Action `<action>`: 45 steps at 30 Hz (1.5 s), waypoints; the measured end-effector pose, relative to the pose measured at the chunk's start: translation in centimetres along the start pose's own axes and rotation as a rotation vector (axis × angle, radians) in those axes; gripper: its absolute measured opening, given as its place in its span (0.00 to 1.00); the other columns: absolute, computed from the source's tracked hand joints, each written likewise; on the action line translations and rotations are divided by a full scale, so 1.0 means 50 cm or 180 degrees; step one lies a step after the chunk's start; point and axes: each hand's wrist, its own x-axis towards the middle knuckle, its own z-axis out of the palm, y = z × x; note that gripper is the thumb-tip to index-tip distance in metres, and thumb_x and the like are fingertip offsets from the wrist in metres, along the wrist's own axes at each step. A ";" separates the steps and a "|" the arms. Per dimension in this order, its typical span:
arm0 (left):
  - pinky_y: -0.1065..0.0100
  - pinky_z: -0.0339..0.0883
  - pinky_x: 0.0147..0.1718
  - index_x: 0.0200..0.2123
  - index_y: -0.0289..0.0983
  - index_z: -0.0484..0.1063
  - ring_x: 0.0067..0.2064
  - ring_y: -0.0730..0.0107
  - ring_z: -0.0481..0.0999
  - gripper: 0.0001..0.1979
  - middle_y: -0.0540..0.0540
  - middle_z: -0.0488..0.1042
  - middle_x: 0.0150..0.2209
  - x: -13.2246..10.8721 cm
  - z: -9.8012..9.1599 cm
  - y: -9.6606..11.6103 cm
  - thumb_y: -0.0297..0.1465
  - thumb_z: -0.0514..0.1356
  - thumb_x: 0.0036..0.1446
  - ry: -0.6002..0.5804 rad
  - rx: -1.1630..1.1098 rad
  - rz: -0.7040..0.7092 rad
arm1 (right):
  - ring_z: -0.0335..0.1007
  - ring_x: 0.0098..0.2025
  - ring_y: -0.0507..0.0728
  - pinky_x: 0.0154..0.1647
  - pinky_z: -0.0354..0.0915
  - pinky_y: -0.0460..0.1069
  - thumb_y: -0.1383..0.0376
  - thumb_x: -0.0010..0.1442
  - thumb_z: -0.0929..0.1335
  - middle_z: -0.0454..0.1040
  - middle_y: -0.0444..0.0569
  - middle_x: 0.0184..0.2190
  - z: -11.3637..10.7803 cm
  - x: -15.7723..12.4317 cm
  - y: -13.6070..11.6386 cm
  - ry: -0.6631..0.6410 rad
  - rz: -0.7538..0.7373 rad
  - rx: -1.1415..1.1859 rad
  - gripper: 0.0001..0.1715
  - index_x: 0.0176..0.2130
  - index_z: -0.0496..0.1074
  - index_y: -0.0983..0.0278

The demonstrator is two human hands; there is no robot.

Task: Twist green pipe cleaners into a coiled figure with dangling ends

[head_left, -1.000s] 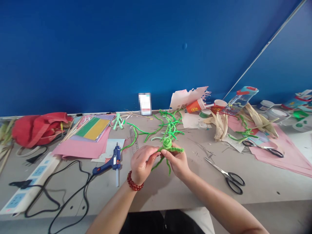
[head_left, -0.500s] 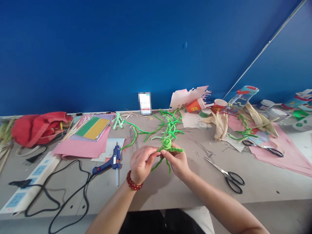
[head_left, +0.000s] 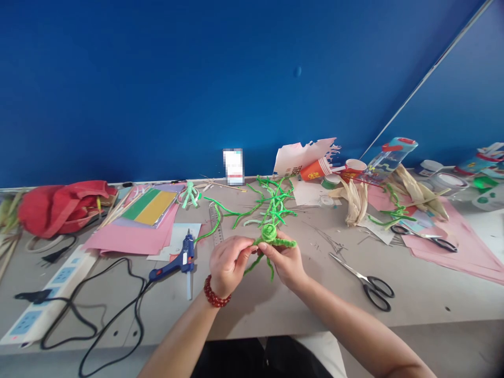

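Observation:
Between my hands is a green pipe-cleaner figure (head_left: 269, 233) with a coiled round top and several twisted limbs. My left hand (head_left: 230, 261), a red bead bracelet at its wrist, pinches a limb on the figure's left side. Thumb and fingers of my right hand (head_left: 289, 261) close around the middle of the figure, just under the coil. Two limbs dangle below my fingertips. Directly behind the figure lies a heap of loose green pipe cleaners (head_left: 275, 197). A metal ruler (head_left: 216, 226) rests to the left of them.
A blue glue gun (head_left: 184, 260) with its black cord lies left, near a white power strip (head_left: 51, 294). Black-handled scissors (head_left: 366, 283) lie to the right. Farther back are a small pale-green figure (head_left: 190, 194), a phone (head_left: 233, 167), paper cups (head_left: 316, 169) and pink paper (head_left: 129, 233).
Both hands keep nearly the same grip and place on the green figure. The view has shifted very slightly; nothing else has visibly moved.

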 end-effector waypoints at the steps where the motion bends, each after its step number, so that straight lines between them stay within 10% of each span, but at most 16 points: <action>1: 0.71 0.73 0.35 0.39 0.38 0.74 0.31 0.69 0.81 0.04 0.48 0.81 0.30 0.000 0.000 0.000 0.24 0.61 0.62 -0.0010 -0.0004 -0.0001 | 0.72 0.25 0.53 0.32 0.72 0.49 0.56 0.52 0.77 0.75 0.44 0.23 0.000 0.000 0.000 -0.0007 -0.0013 0.0000 0.14 0.30 0.75 0.63; 24: 0.67 0.76 0.39 0.38 0.39 0.74 0.38 0.66 0.83 0.04 0.44 0.83 0.35 0.006 -0.001 -0.003 0.31 0.60 0.64 -0.0141 -0.0262 -0.0107 | 0.70 0.27 0.54 0.31 0.68 0.49 0.54 0.51 0.77 0.74 0.44 0.23 -0.006 -0.001 0.000 0.0018 0.0114 -0.0057 0.16 0.29 0.75 0.63; 29: 0.66 0.76 0.38 0.47 0.36 0.72 0.35 0.65 0.82 0.17 0.44 0.82 0.35 0.003 0.008 -0.003 0.38 0.65 0.59 -0.0026 -0.0378 -0.0397 | 0.72 0.30 0.55 0.35 0.69 0.50 0.55 0.51 0.77 0.77 0.46 0.27 -0.014 0.000 0.011 0.0048 0.0164 0.0042 0.15 0.34 0.77 0.63; 37: 0.65 0.76 0.40 0.39 0.38 0.74 0.38 0.65 0.82 0.02 0.46 0.81 0.32 0.003 0.008 -0.013 0.27 0.62 0.62 0.0072 -0.0456 -0.0037 | 0.68 0.26 0.53 0.29 0.67 0.47 0.54 0.49 0.78 0.73 0.43 0.22 -0.014 0.001 0.009 0.0232 0.0125 -0.0066 0.17 0.28 0.75 0.63; 45: 0.59 0.74 0.49 0.52 0.40 0.74 0.50 0.60 0.77 0.15 0.39 0.77 0.49 -0.012 0.032 -0.018 0.31 0.64 0.61 -0.0220 -0.1850 -0.1050 | 0.74 0.34 0.57 0.39 0.71 0.51 0.54 0.49 0.78 0.80 0.48 0.32 -0.008 0.007 0.006 0.0189 0.0105 0.0015 0.17 0.34 0.80 0.61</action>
